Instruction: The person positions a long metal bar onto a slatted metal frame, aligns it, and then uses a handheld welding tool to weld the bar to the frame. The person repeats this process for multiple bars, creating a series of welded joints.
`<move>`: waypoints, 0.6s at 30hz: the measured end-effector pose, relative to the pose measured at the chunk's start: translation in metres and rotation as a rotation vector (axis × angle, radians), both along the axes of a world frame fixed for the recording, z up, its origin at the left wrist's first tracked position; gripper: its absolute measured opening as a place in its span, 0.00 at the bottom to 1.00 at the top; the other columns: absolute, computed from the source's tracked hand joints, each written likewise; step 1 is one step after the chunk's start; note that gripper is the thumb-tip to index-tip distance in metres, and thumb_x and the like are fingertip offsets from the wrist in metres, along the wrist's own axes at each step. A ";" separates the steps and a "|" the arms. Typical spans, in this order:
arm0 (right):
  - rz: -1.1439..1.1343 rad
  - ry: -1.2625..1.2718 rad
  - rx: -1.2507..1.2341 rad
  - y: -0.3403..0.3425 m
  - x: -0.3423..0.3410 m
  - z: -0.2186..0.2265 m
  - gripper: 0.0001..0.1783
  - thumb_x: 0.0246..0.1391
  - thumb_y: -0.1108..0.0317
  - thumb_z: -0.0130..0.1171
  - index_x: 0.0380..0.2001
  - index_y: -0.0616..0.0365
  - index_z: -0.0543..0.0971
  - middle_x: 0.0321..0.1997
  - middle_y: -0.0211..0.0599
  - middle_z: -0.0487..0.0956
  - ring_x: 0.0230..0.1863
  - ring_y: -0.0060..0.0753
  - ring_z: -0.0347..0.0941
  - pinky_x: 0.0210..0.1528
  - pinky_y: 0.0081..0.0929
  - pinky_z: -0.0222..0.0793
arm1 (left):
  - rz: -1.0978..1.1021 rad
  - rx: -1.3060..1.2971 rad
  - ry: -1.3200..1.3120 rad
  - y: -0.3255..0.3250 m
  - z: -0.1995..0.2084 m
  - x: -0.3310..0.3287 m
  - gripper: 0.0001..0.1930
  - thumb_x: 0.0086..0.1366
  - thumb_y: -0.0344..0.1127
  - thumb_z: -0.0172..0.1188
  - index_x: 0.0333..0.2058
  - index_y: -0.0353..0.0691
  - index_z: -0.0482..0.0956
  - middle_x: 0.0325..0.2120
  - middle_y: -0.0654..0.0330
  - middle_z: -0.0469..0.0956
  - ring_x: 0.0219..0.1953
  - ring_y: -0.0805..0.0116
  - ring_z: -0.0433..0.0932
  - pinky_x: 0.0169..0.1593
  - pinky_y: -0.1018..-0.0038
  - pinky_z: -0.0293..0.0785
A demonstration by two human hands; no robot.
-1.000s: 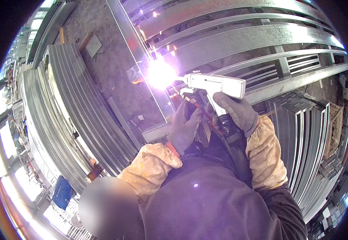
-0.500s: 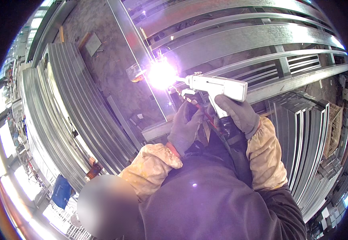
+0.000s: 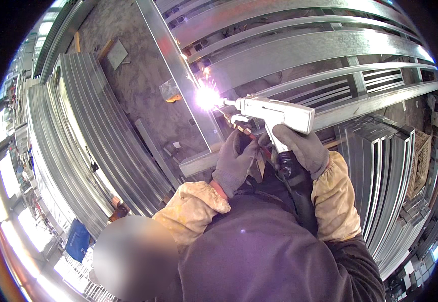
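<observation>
My right hand [image 3: 305, 150], in a grey glove, is wrapped round the grip of a white welding gun [image 3: 278, 112]. The gun's nozzle points left at a bright weld spark [image 3: 208, 97], where a crossbar meets the long side rail [image 3: 181, 65] of a metal frame. My left hand [image 3: 233, 162], gloved too, sits just below the nozzle, its fingers closed round a thin brass-and-red wire feed tube [image 3: 245, 132] that runs up beside the gun's tip. Glare hides the exact point of the joint. Tan sleeve covers are on both my forearms.
Stacked metal profiles [image 3: 98, 136] lie to the left, and more stacked frames [image 3: 380, 146] stand at the right. Crossbars [image 3: 319, 45] of the frame stretch off to the upper right. A small plate with an orange part [image 3: 170, 91] lies left of the rail.
The weld glare has shrunk and dimmed, so more of the rail shows. The gun has shifted very slightly right and down; both hands keep their hold.
</observation>
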State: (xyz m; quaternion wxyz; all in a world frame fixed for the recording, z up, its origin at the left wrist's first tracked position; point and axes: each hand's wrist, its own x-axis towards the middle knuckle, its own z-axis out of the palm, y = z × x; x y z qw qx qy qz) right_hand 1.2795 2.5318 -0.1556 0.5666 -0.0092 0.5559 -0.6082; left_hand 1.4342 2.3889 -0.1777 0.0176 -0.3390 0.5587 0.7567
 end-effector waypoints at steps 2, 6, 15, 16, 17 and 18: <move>0.000 -0.007 0.013 0.003 0.003 0.005 0.25 0.66 0.59 0.65 0.57 0.65 0.76 0.48 0.34 0.81 0.49 0.22 0.75 0.49 0.23 0.74 | -0.021 -0.020 -0.047 0.001 -0.004 0.004 0.12 0.74 0.29 0.56 0.54 0.33 0.74 0.42 0.63 0.78 0.39 0.79 0.74 0.44 0.79 0.73; -0.086 0.017 0.066 0.014 0.016 0.010 0.27 0.65 0.62 0.66 0.61 0.66 0.73 0.52 0.33 0.80 0.52 0.23 0.74 0.53 0.23 0.73 | -0.078 0.013 -0.052 0.003 0.007 0.008 0.13 0.73 0.31 0.59 0.52 0.33 0.74 0.42 0.61 0.79 0.41 0.77 0.76 0.45 0.77 0.75; -0.085 -0.091 -0.014 0.024 0.022 0.016 0.30 0.65 0.64 0.64 0.65 0.65 0.69 0.42 0.41 0.82 0.33 0.25 0.79 0.32 0.24 0.78 | -0.081 0.101 -0.056 0.008 0.002 0.013 0.07 0.71 0.30 0.62 0.42 0.36 0.73 0.24 0.64 0.73 0.22 0.79 0.69 0.23 0.79 0.65; -0.108 -0.106 -0.031 0.023 0.023 0.016 0.30 0.65 0.64 0.64 0.65 0.65 0.69 0.41 0.41 0.82 0.30 0.26 0.79 0.29 0.25 0.78 | -0.085 0.089 -0.050 0.008 0.003 0.014 0.08 0.71 0.30 0.62 0.43 0.36 0.73 0.24 0.64 0.73 0.21 0.79 0.69 0.23 0.79 0.65; -0.097 -0.107 -0.023 0.023 0.023 0.016 0.30 0.65 0.64 0.63 0.65 0.65 0.69 0.41 0.41 0.82 0.31 0.26 0.79 0.29 0.25 0.78 | -0.089 0.077 -0.045 0.007 0.003 0.014 0.08 0.71 0.30 0.62 0.43 0.36 0.73 0.24 0.64 0.73 0.21 0.79 0.69 0.23 0.79 0.65; -0.087 -0.108 -0.014 0.023 0.022 0.016 0.30 0.66 0.64 0.63 0.65 0.65 0.69 0.41 0.42 0.82 0.31 0.26 0.79 0.29 0.25 0.78 | -0.092 0.065 -0.039 0.007 0.003 0.014 0.08 0.71 0.30 0.62 0.43 0.36 0.73 0.24 0.64 0.73 0.21 0.79 0.69 0.23 0.79 0.65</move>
